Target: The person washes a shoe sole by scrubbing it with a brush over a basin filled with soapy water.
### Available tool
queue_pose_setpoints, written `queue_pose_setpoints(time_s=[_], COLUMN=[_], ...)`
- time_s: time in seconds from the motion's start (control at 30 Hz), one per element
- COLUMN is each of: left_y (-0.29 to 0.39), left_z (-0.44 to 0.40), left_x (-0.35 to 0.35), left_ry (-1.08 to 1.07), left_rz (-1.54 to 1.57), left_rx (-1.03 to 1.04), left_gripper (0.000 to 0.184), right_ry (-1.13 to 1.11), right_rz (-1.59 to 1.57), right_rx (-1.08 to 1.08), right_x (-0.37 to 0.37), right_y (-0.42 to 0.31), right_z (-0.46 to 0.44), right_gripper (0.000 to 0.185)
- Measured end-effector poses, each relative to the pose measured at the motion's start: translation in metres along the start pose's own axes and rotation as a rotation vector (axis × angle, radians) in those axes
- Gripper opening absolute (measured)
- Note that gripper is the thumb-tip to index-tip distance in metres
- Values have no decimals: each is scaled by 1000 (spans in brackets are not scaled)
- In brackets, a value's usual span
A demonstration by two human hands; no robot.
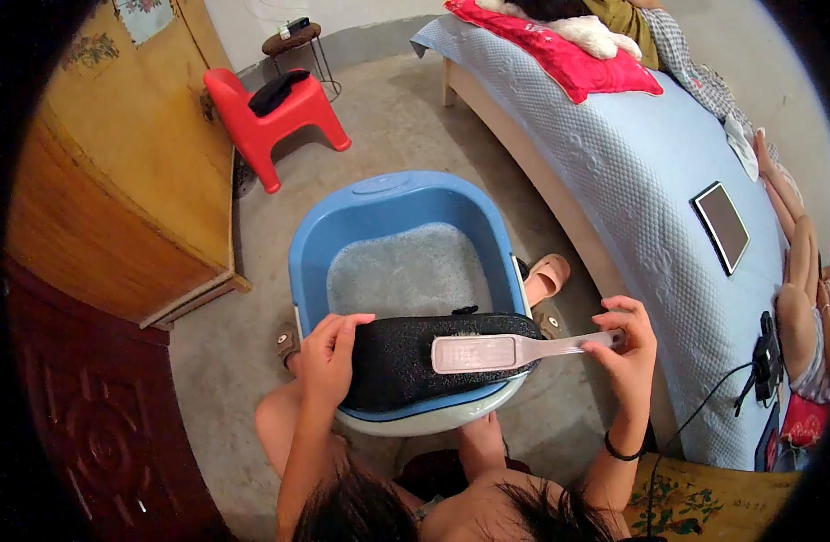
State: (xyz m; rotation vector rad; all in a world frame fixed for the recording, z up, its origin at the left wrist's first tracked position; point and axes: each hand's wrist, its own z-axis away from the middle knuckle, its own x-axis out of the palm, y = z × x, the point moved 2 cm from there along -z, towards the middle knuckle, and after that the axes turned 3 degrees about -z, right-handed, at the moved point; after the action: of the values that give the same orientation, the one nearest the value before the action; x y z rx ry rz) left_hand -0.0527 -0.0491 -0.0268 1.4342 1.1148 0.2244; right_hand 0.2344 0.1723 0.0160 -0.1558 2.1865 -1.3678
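Observation:
My right hand (624, 348) is closed round the handle of a pale pinkish scrub brush (476, 353). The brush head lies bristles down on a black, speckled, bag-like item (392, 361), whose exact kind I cannot make out. At that item's left end, my left hand (329, 357) grips its edge, with the thumb on top. The black item rests across the near rim of a blue plastic tub (311, 239). Inside the tub is cloudy, sudsy water (406, 266). A dark band circles my right wrist.
A red plastic chair (284, 122) with a dark item on it and a small round stool (291, 38) stand ahead. Wooden cabinet (126, 163) at left. On the right, a bed (614, 172) holds a tablet (722, 228) and a black cable. Other people are on its far side.

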Motion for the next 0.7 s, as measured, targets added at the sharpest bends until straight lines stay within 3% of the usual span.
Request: queue_pose_setpoints(time_s=[0.07, 0.27, 0.33, 0.47, 0.5, 0.6, 0.7], left_y=[1, -1, -2, 3, 4, 2, 3], left_z=[0, 0, 1, 2, 1, 2, 1], left_x=[0, 0, 0, -1, -1, 0, -1], left_ry=[-5, -10, -22, -30, -27, -15, -19], left_rz=[-1, -6, -12, -28, -30, -7, -15], left_rx=[-25, -23, -42, -59, -57, -43, -36], left_gripper=[26, 26, 26, 29, 30, 30, 29], right_ry=[32, 152, 60, 259, 142, 347, 387], right_rz=[-350, -1438, -1546, -1834, -1888, -1828, -1780], right_rx=[216, 517, 385, 399, 270, 264, 210], right_x=[1, 40, 60, 59, 53, 38, 46], right_y=[14, 46, 38, 20, 29, 40, 44], right_z=[0, 7, -1, -14, -16, -23, -14], right_gripper=[31, 22, 23, 24, 25, 39, 45])
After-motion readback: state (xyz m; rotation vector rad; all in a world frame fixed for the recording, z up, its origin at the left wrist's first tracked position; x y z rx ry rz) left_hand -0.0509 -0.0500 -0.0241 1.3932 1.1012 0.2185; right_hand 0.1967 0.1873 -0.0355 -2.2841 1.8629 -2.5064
